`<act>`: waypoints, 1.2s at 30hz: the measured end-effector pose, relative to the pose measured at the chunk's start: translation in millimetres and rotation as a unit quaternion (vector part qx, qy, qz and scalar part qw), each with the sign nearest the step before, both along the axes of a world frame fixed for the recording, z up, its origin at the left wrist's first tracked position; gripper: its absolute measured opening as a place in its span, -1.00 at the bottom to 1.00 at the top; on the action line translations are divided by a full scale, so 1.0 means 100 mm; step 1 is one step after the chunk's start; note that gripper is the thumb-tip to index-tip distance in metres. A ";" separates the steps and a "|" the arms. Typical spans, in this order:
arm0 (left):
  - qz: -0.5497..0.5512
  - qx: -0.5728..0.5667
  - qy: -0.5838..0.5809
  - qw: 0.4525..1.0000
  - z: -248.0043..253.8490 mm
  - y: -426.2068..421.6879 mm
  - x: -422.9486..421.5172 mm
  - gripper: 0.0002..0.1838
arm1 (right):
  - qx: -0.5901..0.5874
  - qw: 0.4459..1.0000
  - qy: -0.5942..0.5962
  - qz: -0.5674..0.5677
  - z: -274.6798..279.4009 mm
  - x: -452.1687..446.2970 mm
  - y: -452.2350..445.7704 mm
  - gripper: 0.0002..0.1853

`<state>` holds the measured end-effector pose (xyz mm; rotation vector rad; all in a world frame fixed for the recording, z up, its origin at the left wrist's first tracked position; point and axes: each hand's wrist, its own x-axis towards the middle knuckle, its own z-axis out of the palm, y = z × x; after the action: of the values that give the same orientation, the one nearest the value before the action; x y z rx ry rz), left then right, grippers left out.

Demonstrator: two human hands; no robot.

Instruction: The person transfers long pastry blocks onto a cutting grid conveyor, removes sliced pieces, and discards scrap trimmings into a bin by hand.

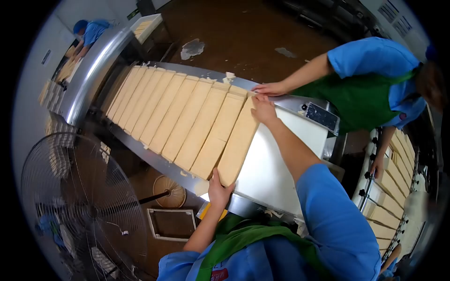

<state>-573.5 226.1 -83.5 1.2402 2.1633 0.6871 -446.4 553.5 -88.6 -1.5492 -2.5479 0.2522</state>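
Note:
A row of long, pale yellow slabs lies side by side across the conveyor belt; they look like dough, though I cannot tell for certain. My left hand grips the near end of the last slab, its thumb up along the side. At the far end of that slab, my right hand has its fingers bent over the edge. The slab rests against the neighbouring slab. Beside my right hand, a co-worker's hand touches the belt's far edge.
A co-worker in a green apron stands across the belt beside a dark panel. At the right, another line carries similar slabs. A large fan stands at the left. Beyond the metal hood another person bends over.

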 end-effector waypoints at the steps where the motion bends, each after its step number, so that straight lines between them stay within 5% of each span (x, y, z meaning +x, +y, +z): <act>1: -0.012 0.005 0.007 1.000 -0.01 0.01 0.01 0.01 | -0.018 1.000 -0.003 -0.005 0.05 0.10 -0.05 -0.42; 10: -0.331 -0.059 0.055 0.940 0.49 0.19 0.32 -0.06 | 0.088 0.969 0.023 -0.229 0.44 2.24 -1.56 -0.35; 12: -0.324 -0.095 0.115 0.934 0.44 0.25 0.47 -0.04 | -0.119 0.872 0.260 -0.396 0.42 2.55 -2.08 -0.20; 15: -0.323 -0.084 0.134 0.933 0.28 0.33 0.60 0.00 | -0.161 0.883 0.306 -0.317 0.69 2.62 -2.82 0.18; 16: -0.325 -0.068 0.139 0.933 0.25 0.37 0.64 0.01 | -0.162 0.915 0.177 -0.324 0.70 2.56 -2.99 0.22; 21: -0.369 -0.053 0.183 0.910 0.86 0.26 1.29 -0.05 | -0.094 0.902 0.159 -0.390 0.76 3.06 -3.60 0.09; 29: -0.479 0.062 0.044 0.875 1.44 -0.88 2.48 -0.09 | 0.016 0.849 0.166 -0.502 1.76 4.19 -5.49 -0.09; 31: -0.536 0.077 -0.009 0.840 1.54 -1.22 2.68 -0.09 | 0.073 0.845 0.177 -0.498 1.81 4.42 -6.06 -0.09; 33: -0.563 0.060 -0.016 0.824 1.60 -1.48 2.84 -0.10 | 0.011 0.810 0.213 -0.546 1.90 4.58 -6.57 -0.05; 36: -0.593 0.026 -0.175 0.785 1.54 -1.87 2.97 -0.20 | 0.108 0.830 0.256 -0.484 1.45 5.04 -7.25 -0.03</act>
<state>-276.9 39.5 70.1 1.9428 0.7359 0.3382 57.8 -171.5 56.7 -2.0719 -1.1391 0.1889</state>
